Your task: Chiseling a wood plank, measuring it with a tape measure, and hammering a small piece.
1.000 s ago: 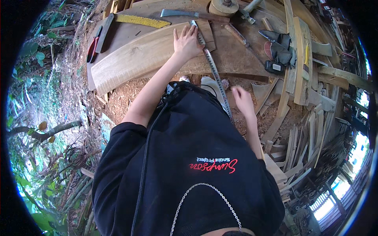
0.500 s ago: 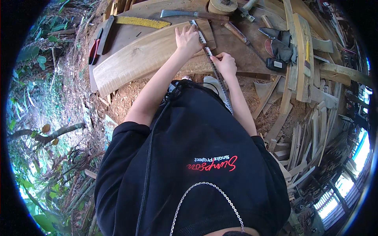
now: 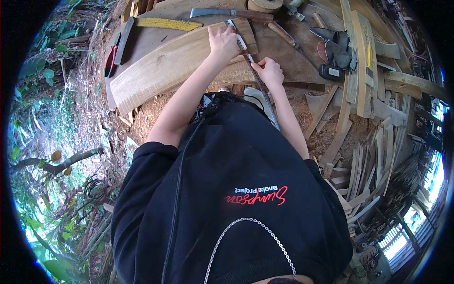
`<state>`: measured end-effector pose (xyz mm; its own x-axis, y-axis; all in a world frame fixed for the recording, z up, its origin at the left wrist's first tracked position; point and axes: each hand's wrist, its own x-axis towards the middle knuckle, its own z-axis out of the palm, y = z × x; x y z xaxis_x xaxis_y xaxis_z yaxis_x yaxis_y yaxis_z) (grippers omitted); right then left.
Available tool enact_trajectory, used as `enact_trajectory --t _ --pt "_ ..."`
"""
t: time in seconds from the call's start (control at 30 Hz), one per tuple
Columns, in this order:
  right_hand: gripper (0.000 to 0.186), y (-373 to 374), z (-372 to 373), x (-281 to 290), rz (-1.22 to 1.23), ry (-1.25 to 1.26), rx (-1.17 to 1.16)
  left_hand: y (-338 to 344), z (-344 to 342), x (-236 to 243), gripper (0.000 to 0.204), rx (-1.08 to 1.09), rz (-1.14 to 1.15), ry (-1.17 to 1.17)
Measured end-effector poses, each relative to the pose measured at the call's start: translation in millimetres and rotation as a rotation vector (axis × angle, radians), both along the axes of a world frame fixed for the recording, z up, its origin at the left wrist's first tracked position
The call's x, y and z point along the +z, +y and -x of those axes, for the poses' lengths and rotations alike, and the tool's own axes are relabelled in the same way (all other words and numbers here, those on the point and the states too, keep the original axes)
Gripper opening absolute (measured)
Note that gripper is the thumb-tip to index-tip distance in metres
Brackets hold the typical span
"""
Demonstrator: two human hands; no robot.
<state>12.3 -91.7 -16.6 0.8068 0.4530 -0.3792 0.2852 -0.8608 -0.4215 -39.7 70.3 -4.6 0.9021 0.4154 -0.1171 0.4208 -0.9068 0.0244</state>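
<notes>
The left hand lies spread on the curved wooden plank over there on the desk, grip open, fingertips by the marked metal ruler's far end. The right hand's grip looks pinched on that ruler by the plank's near edge. It juts past the desk towards the body, so I'd worry a bump could skew it.

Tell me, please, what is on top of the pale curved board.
The left grip rests on the pale curved board, beside and partly over a marked measuring strip crossing near its right end. Wood directly beneath that grip is covered, as is some of the strip.
</notes>
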Motion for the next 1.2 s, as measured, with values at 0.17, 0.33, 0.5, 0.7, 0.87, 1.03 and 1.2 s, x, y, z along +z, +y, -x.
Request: enact_trajectory --t 0.17,0.33,0.5,0.7,0.87,1.03,1.2 --pt "0.03 0 0 -2 -0.006 -0.015 0.015 -4 -4 8 0.09 -0.036 -0.072 0.086" --pt "0.031 1 1 -1 -0.008 -0.018 0.027 -2 -1 -8 0.088 -0.034 -0.141 0.002" --pt "0.036 1 -5 -2 0.018 -0.025 0.08 -4 -1 -8 0.084 -0.045 -0.179 0.01" --pt "0.037 11 -10 3 0.001 -0.033 0.125 -4 -1 -2 0.081 -0.042 -0.109 0.074" --pt "0.037 14 -10 5 0.035 -0.019 0.131 -5 -1 4 0.063 -0.035 -0.023 0.013" --pt "0.039 19 -11 5 0.105 -0.026 0.149 -5 -1 2 0.083 -0.05 -0.105 0.029" --pt "0.039 25 -8 -1 0.171 -0.111 0.187 -3 0 -2 0.086 -0.045 -0.089 -0.009"
